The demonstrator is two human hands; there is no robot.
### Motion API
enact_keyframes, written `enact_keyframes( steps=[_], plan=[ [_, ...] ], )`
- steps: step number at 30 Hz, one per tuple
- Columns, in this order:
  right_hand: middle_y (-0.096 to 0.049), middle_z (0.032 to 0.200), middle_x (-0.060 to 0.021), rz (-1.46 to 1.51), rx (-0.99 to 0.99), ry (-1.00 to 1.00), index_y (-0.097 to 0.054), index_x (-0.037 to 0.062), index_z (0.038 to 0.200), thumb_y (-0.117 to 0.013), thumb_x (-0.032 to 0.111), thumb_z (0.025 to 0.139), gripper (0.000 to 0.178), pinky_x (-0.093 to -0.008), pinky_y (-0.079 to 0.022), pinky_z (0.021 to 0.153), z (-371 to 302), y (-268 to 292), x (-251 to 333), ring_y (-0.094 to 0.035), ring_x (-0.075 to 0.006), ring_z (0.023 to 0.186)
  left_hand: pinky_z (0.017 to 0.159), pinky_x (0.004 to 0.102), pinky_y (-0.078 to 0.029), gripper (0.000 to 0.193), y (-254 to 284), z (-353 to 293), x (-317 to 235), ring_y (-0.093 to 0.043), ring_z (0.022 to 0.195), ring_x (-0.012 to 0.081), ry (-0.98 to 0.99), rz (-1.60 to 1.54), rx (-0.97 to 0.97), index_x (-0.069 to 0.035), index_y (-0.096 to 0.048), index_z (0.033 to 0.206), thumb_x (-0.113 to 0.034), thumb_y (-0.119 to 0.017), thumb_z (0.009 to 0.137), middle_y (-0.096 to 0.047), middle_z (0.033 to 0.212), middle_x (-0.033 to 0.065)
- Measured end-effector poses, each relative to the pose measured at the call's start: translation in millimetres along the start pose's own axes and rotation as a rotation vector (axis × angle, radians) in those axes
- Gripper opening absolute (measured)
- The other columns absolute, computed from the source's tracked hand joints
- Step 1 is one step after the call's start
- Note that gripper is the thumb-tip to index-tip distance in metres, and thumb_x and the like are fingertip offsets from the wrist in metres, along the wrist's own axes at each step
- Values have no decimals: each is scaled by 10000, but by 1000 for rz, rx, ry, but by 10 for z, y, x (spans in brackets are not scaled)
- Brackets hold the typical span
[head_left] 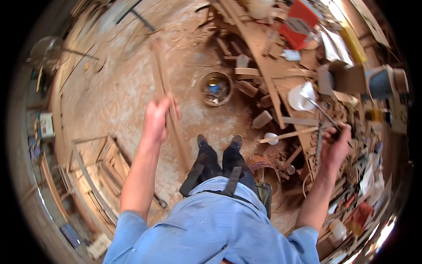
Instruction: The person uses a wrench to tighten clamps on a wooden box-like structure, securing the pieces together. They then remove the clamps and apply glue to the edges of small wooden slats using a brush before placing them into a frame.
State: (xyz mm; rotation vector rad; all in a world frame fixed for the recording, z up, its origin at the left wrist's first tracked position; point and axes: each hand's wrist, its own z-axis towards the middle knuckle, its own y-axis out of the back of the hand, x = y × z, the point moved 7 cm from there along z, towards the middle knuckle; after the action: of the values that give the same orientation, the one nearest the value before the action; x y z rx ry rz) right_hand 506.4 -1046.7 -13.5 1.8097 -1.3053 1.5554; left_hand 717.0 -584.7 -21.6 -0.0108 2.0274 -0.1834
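Note:
My left hand (pixel 156 119) is closed around a long, narrow wooden strip (pixel 161 77), held out over the floor and slightly blurred. To the right, above a crowded workbench, my right hand (pixel 336 144) grips a slim rod-like tool (pixel 324 113) with a dark handle end. Its thin tip points up and left, over the edge of a white round container (pixel 300 97); whether they touch I cannot tell. Just left of that hand are a pale wooden stick (pixel 290 134) and a flat grey strip (pixel 300 121).
On the bench lie a red box (pixel 300 24), an open cardboard box (pixel 340 79) and many scraps. A bucket of rubbish (pixel 216 100) stands on the dusty floor (pixel 114 83); another bucket (pixel 266 169) is beside my legs. A wooden frame (pixel 90 176) lies at the left.

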Motion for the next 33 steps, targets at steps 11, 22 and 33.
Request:
enact_keyframes(
  steps=[11, 22, 33],
  plan=[
    [-591, 730, -19, -379, -54, 160, -594, 63, 927, -548, 275, 971, 221, -229, -420, 501, 308, 219, 80, -549, -107, 594, 853, 473, -528, 424, 772, 287, -105, -575, 853, 272, -2, -565, -499, 27, -502, 983, -396, -476, 989, -557, 908, 178],
    [-510, 672, 64, -592, 4, 34, -650, 89, 923, -626, 332, 920, 244, -198, -329, 490, 823, 33, -546, -427, -39, 556, 820, 461, -513, 540, 579, 28, 138, -585, 853, 323, 8, -687, -361, 28, -543, 994, -501, -438, 969, -600, 897, 181],
    [-421, 1137, -96, -290, 46, -581, -417, 32, 1274, -508, 374, 969, 468, -270, -429, 608, 111, 96, -1140, -519, -171, 818, 763, 434, -517, 351, 1219, -812, 415, -594, 846, 266, -227, -996, -411, -99, -506, 1160, -382, -540, 954, -586, 919, 107]
  ],
)
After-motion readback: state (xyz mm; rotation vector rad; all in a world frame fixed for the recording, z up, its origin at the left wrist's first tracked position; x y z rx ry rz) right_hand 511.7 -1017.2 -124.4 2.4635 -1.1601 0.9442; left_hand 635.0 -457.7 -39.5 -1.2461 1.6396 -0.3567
